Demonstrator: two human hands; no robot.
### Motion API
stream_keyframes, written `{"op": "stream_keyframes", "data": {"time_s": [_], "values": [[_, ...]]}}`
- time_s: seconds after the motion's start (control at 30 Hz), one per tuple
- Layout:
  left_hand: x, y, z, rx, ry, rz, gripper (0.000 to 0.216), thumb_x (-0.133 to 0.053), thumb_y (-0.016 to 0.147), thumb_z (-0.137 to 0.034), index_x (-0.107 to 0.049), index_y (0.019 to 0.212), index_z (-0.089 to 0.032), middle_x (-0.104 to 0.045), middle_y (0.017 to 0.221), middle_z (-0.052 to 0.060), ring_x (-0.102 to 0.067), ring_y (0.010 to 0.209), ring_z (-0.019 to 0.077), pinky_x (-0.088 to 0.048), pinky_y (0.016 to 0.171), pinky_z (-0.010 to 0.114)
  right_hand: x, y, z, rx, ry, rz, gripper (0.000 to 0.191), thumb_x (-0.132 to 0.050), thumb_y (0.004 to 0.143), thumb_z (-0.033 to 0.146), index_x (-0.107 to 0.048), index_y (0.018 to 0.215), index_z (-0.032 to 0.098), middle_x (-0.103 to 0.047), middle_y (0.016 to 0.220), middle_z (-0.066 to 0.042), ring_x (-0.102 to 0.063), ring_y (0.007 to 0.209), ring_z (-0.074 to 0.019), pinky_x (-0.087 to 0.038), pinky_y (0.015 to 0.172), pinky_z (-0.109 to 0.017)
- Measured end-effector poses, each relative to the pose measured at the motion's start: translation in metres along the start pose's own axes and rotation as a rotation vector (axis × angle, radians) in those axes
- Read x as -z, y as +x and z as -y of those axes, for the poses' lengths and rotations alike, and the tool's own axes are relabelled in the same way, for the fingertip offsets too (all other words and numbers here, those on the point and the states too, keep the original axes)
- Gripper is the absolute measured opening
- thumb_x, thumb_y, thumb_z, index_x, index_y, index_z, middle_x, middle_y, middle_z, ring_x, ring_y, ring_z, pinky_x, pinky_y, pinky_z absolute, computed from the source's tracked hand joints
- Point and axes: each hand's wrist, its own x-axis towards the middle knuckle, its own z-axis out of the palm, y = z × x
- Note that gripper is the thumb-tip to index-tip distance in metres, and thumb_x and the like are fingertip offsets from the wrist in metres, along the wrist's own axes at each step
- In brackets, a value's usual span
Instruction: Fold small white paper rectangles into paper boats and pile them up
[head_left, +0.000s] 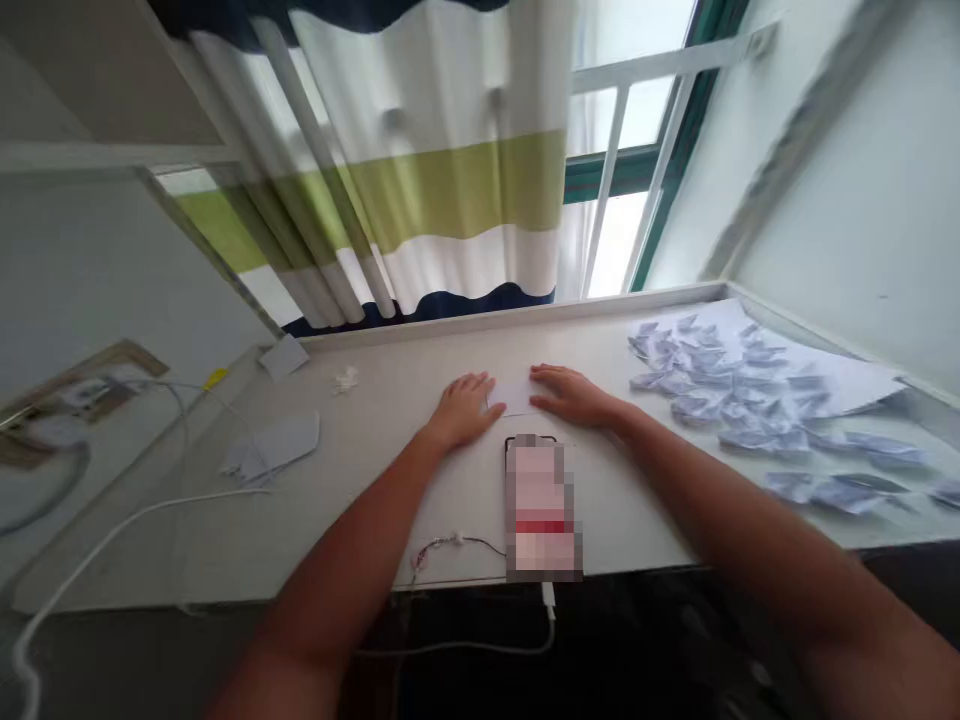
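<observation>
A small white sheet of paper (513,396) lies flat on the pale table between my two hands. My left hand (463,410) rests at its left edge, palm down, fingers stretched out and the thumb toward the paper. At the right edge lies my right hand (571,394), also flat, its fingertips on or just beside the sheet. Neither hand grips anything. Just below the paper, nearer to me, sits a phone (536,500) whose screen is blurred out.
Many folded paper pieces (720,380) spread over the right side, some on larger white sheets (840,375). On the left are a stack of paper (281,445), a crumpled white bit (345,380) and a white cable (150,510). A charging cable (548,600) hangs off the table's front edge.
</observation>
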Motion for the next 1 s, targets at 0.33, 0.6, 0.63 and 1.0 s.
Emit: {"op": "stream_keyframes", "data": {"time_s": [0.33,0.6,0.63,1.0], "values": [[-0.011,0.011,0.011,-0.088,-0.16,-0.159,0.048,-0.06,0.103,-0.044,-0.07,0.143,-0.018,-0.061,0.159,0.016,-0.051,0.151,0.0357,-0.037,0.129,0.054,0.012,-0.003,0.013,0.018,0.02,0.002,0.052,-0.077,0.094,0.039,-0.07,0.142,0.019,-0.071,0.147,-0.017,-0.063,0.14,-0.0384,-0.045,0.122,-0.061],[-0.016,0.012,0.009,-0.128,-0.623,-0.341,0.051,-0.073,0.093,-0.029,-0.065,0.144,-0.025,-0.077,0.115,0.008,-0.071,0.109,0.0262,-0.053,0.106,0.046,0.009,0.002,0.024,-0.015,0.254,-0.161,0.027,-0.074,0.09,0.022,-0.08,0.116,0.021,-0.083,0.111,-0.01,-0.074,0.102,-0.029,-0.057,0.099,-0.048],[-0.017,0.013,0.008,-0.101,-0.756,-0.37,0.059,-0.076,0.091,-0.028,-0.06,0.148,-0.025,-0.077,0.109,0.006,-0.072,0.102,0.0237,-0.054,0.102,0.043,0.009,0.003,0.025,-0.031,0.337,-0.185,0.02,-0.075,0.089,0.023,-0.08,0.108,0.021,-0.083,0.105,-0.009,-0.073,0.097,-0.0275,-0.057,0.094,-0.046],[-0.017,0.014,-0.003,0.019,-1.333,-0.326,0.048,-0.095,0.069,-0.056,-0.074,0.087,-0.016,-0.076,0.081,0.005,-0.068,0.077,0.0165,-0.056,0.082,0.035,0.011,0.0,0.044,-0.283,1.014,-0.18,0.041,-0.097,0.068,0.05,-0.075,0.084,0.019,-0.078,0.081,-0.006,-0.072,0.079,-0.0216,-0.056,0.071,-0.033]]}}
